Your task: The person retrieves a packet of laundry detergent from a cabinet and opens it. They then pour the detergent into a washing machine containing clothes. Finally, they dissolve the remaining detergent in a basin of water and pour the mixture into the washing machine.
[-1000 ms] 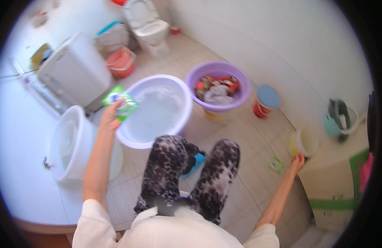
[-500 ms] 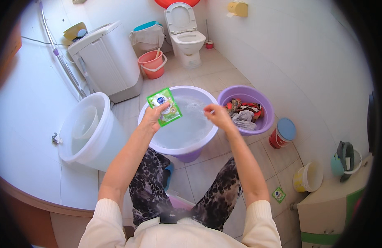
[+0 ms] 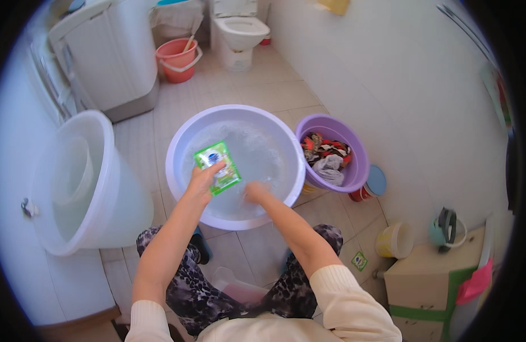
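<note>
My left hand (image 3: 204, 181) is closed on a green-edged packet (image 3: 217, 162), its thumb across the front, held over a large pale lavender basin (image 3: 177, 148). Sudsy, cloudy water (image 3: 263, 154) lies in the basin. Low over the water near the basin's near side is my right hand (image 3: 257, 192), smeared by motion, so its fingers are hard to read. Against the basin's right side stands a purple tub (image 3: 360, 154) holding crumpled clothes (image 3: 329, 159), some red and black patterned, some grey.
A big translucent water barrel (image 3: 123, 188) stands at the left, below a white washing machine (image 3: 112, 57). Beyond the basin are a red bucket (image 3: 177, 60) and a toilet (image 3: 240, 40). At right are a lidded bucket (image 3: 376, 181), a yellow-white pail (image 3: 394, 240) and another green packet (image 3: 359, 261) on the floor.
My right hand has come left and nearer, from the basin's right rim to over the water. The left hand and packet sit slightly lower. The whole view has tipped down.
</note>
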The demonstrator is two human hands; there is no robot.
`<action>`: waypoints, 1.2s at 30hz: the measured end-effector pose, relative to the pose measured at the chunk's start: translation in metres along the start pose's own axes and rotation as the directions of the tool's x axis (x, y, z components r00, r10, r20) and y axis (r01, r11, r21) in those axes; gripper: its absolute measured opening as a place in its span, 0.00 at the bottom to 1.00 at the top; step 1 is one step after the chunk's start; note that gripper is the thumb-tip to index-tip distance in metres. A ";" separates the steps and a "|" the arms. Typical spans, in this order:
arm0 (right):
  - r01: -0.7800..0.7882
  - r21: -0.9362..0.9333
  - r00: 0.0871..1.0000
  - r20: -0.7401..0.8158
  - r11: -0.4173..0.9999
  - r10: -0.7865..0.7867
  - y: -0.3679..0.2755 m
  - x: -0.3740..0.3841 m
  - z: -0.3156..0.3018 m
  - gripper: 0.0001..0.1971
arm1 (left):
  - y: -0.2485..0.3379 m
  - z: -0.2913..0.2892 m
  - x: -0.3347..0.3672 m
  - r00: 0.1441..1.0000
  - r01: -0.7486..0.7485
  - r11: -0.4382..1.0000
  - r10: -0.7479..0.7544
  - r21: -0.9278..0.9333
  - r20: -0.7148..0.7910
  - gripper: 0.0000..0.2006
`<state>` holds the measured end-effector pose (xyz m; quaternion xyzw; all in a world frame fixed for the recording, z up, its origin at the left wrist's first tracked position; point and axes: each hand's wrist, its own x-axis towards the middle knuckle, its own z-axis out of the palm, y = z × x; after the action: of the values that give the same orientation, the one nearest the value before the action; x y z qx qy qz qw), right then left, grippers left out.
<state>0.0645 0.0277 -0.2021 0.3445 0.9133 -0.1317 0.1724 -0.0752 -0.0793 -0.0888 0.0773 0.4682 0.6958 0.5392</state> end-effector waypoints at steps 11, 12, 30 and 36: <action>0.086 0.160 0.988 -0.142 0.983 -0.063 -0.003 -0.005 -0.031 0.07 | 0.016 0.002 0.003 0.997 0.005 0.993 -0.015 0.121 0.079 0.15; 0.106 0.171 0.987 -0.134 0.979 -0.083 -0.003 -0.009 -0.038 0.06 | 0.016 0.002 0.003 0.996 0.008 0.992 -0.019 0.123 0.090 0.15; 0.004 0.992 0.995 -0.017 -0.126 -0.102 -0.010 -0.077 -0.142 0.08 | 0.014 0.015 -0.003 0.946 0.152 0.987 -0.162 0.057 0.279 0.16; -0.028 0.968 0.992 -0.005 -0.250 -0.129 -0.010 -0.068 -0.134 0.06 | 0.010 0.016 -0.004 0.946 0.146 0.985 -0.167 0.097 0.279 0.17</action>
<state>0.0753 0.0291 -0.0520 0.3021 0.4592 -0.8257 -0.1269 -0.0712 -0.0733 -0.0712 0.1598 0.4159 0.6142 0.6514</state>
